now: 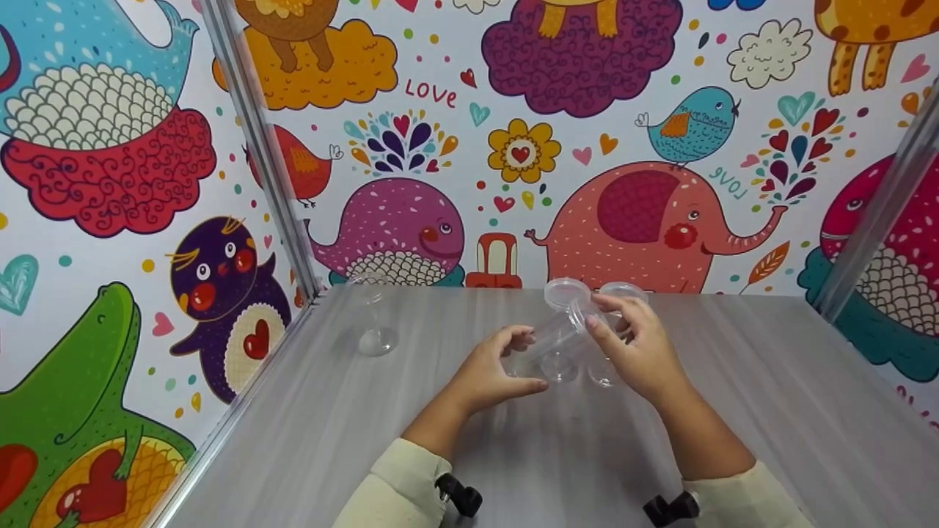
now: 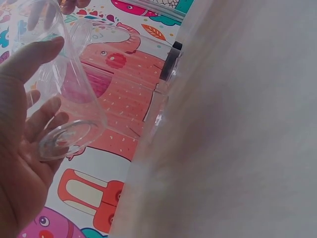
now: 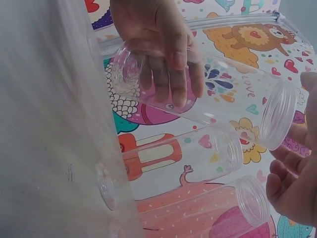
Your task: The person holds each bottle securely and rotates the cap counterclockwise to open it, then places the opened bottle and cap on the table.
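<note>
A clear plastic jar (image 3: 218, 94) with a threaded mouth is held tilted above the table, its mouth up toward the right. My left hand (image 1: 488, 374) grips it near the round base, thumb on one side and fingers on the other. At the mouth end, my right hand (image 1: 638, 345) holds the rim between thumb and fingers. Two similar clear jars stand upright just behind: one jar (image 1: 566, 295) behind the held one, another jar (image 3: 247, 203) beside it, partly hidden by the right hand in the head view. No lid shows on the held jar.
Another clear jar (image 1: 378, 341) stands apart at the back left of the grey table (image 1: 308, 425). Printed panels (image 1: 440, 147) with cartoon animals rise at the back and sides, joined by metal posts (image 1: 257, 139). Black devices (image 1: 460, 496) sit on both cuffs.
</note>
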### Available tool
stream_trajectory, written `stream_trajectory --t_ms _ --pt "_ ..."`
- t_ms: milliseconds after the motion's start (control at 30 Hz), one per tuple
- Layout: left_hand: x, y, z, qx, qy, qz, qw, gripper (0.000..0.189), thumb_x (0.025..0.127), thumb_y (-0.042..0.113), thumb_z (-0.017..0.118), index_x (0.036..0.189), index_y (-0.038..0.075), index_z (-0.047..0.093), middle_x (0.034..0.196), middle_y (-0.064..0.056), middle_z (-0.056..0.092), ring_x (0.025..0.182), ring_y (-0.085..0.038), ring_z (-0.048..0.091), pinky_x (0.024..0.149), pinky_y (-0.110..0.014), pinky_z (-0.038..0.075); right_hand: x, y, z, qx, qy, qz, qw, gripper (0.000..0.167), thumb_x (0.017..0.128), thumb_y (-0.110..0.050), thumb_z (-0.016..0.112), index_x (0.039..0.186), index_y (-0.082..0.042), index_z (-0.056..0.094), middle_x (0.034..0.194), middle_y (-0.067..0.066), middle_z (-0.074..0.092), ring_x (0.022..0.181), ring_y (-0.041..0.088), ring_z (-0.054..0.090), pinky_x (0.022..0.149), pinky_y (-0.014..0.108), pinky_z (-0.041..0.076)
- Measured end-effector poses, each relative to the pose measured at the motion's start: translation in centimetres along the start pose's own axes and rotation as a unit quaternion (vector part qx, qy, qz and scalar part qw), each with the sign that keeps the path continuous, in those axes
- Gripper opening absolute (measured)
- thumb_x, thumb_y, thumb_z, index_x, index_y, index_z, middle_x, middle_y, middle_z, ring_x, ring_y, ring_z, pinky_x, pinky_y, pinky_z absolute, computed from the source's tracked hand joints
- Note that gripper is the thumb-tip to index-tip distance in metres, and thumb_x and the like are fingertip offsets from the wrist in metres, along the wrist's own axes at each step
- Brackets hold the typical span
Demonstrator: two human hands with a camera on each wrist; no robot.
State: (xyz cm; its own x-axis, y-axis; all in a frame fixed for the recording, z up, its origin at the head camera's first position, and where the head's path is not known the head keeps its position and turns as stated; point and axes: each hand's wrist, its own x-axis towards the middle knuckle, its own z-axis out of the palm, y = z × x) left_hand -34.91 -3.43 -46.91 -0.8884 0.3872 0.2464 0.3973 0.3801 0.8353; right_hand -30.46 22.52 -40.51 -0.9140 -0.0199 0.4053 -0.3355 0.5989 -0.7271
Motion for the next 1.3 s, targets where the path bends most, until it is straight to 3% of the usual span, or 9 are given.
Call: stream_trajectory --t_ms 100,300,467,633,800,1000,1100,1300 --pt "-0.03 0.09 0.02 0.003 0.001 -0.002 1.0000 0.083 0.075 0.051 0.095 0.146 0.040 0.055 0.142 0.010 0.066 0.133 -0.015 0.060 0.118 -0.055 0.052 0.07 0.03 0.05 -0.004 -0.001 0.004 1.0000 0.050 0.101 -0.050 0.070 0.143 -0.023 0.068 0.139 0.009 0.061 0.100 0.024 0.059 0.079 0.027 0.059" --pt "-0.04 0.08 0.04 -0.001 0.007 0.001 1.0000 0.080 0.077 0.044 0.095 0.146 0.038 0.056 0.142 0.007 0.067 0.132 -0.015 0.061 0.119 -0.056 0.051 0.07 0.13 0.14 0.005 0.002 -0.016 0.9999 0.044 0.102 -0.043 0.071 0.141 -0.023 0.070 0.139 0.008 0.064 0.103 0.023 0.060 0.081 0.025 0.057" --pt "-0.08 0.07 0.07 -0.006 0.010 0.002 0.9999 0.081 0.075 0.047 0.096 0.145 0.039 0.056 0.139 0.012 0.067 0.134 -0.019 0.061 0.119 -0.057 0.050 -0.01 0.21 0.12 0.013 0.001 -0.037 0.9992 0.041 0.103 -0.037 0.069 0.142 -0.025 0.070 0.147 0.003 0.064 0.113 0.022 0.058 0.085 0.027 0.056" --pt "-0.05 -0.04 0.09 -0.008 0.011 0.006 0.9999 0.083 0.076 0.046 0.095 0.148 0.035 0.055 0.143 0.006 0.067 0.138 -0.026 0.061 0.119 -0.059 0.050 -0.14 0.17 0.06 0.028 -0.006 -0.058 0.9979 0.042 0.104 -0.031 0.068 0.145 -0.027 0.068 0.156 -0.001 0.061 0.131 0.020 0.053 0.092 0.031 0.055" --pt "0.10 -0.14 0.08 0.001 0.015 0.008 0.9999 0.082 0.077 0.044 0.095 0.148 0.035 0.054 0.145 0.006 0.066 0.137 -0.022 0.061 0.120 -0.052 0.050 -0.25 0.07 0.01 0.057 -0.015 -0.074 0.9955 0.042 0.105 -0.026 0.065 0.147 -0.028 0.066 0.160 -0.002 0.057 0.143 0.023 0.049 0.102 0.043 0.056" --pt "0.12 -0.12 0.00 0.005 0.018 0.010 0.9998 0.082 0.077 0.046 0.095 0.147 0.036 0.054 0.142 0.013 0.066 0.136 -0.017 0.061 0.120 -0.047 0.051 -0.19 0.15 -0.03 0.083 -0.020 -0.087 0.9925 0.043 0.105 -0.015 0.061 0.146 -0.025 0.066 0.159 -0.001 0.056 0.145 0.024 0.049 0.109 0.051 0.053" --pt "0.09 -0.07 -0.01 0.002 0.016 0.010 0.9998 0.082 0.078 0.042 0.095 0.149 0.033 0.054 0.145 0.008 0.066 0.136 -0.019 0.060 0.120 -0.048 0.050 -0.24 0.12 -0.02 0.087 -0.019 -0.086 0.9923 0.044 0.104 -0.012 0.059 0.146 -0.024 0.067 0.159 -0.001 0.057 0.145 0.024 0.050 0.109 0.051 0.053" --pt "0.03 -0.01 0.02 0.000 0.016 0.009 0.9998 0.082 0.079 0.040 0.095 0.149 0.033 0.054 0.146 0.005 0.066 0.136 -0.019 0.060 0.120 -0.049 0.050 -0.24 0.03 0.02 0.068 -0.013 -0.080 0.9944 0.043 0.102 -0.020 0.068 0.145 -0.027 0.066 0.158 -0.001 0.058 0.139 0.024 0.054 0.105 0.045 0.056"
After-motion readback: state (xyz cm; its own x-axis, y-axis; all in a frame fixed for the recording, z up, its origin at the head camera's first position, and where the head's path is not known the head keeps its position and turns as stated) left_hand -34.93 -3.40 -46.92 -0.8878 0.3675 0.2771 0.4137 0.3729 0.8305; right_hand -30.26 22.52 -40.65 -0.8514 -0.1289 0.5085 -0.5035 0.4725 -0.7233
